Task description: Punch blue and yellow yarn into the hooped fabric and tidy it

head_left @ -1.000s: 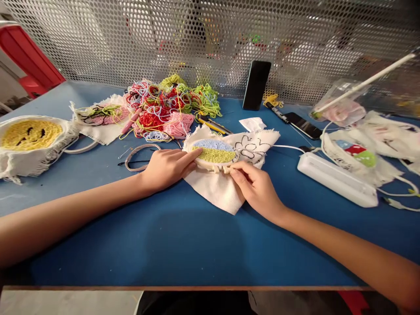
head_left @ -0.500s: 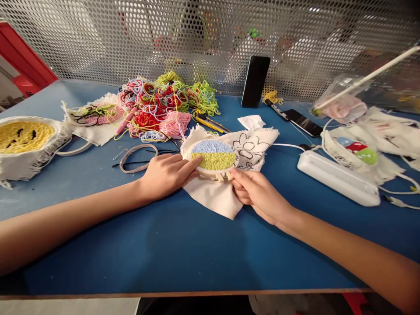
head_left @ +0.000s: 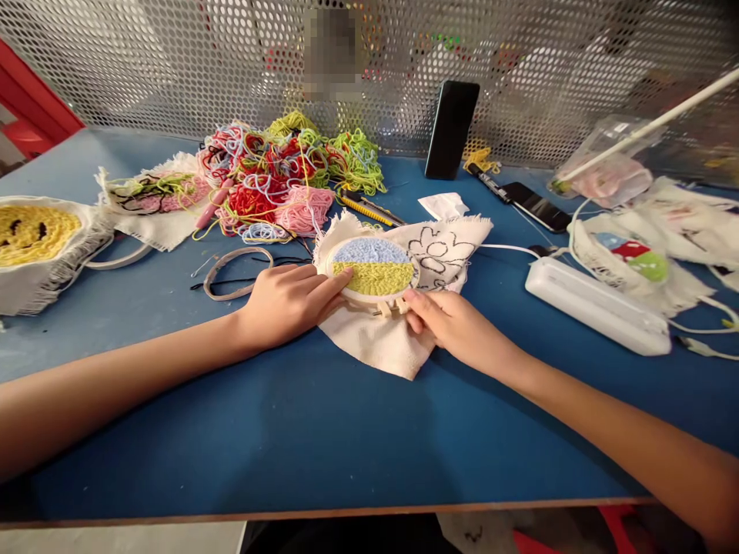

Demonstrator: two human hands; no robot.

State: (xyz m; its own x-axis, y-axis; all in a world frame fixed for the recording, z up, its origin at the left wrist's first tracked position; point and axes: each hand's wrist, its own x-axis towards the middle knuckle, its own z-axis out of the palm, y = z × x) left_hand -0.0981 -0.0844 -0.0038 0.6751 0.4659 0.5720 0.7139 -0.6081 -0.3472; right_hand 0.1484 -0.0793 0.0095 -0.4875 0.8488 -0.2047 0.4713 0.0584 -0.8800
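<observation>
Between my hands is an embroidery hoop (head_left: pixel 374 268) with looped yarn in it, light blue above and yellow-green below. Its off-white cloth (head_left: pixel 381 342) spreads out past the ring, and a black flower outline (head_left: pixel 436 250) is drawn on the right part. My left hand (head_left: pixel 294 302) grips the hoop's left side, the index finger lying on the yellow-green loops. On the lower right rim, beside the screw clamp (head_left: pixel 389 309), my right hand (head_left: pixel 447 319) pinches the hoop between thumb and fingers. Some fingertips are hidden under the cloth.
Tangled yarn (head_left: pixel 271 181) lies behind, near a yellow cutter (head_left: pixel 366 208) and a loose ring (head_left: pixel 236 273). A phone (head_left: pixel 452 129) leans on the perforated metal screen (head_left: pixel 173 69). A white lamp-like bar (head_left: pixel 597 306) with cables lies right; a yellow smiley piece (head_left: pixel 40 235) lies left.
The view has shifted slightly. Both hands stay on the hoop, and the fingers of my right hand have moved a little further under the cloth at the rim.
</observation>
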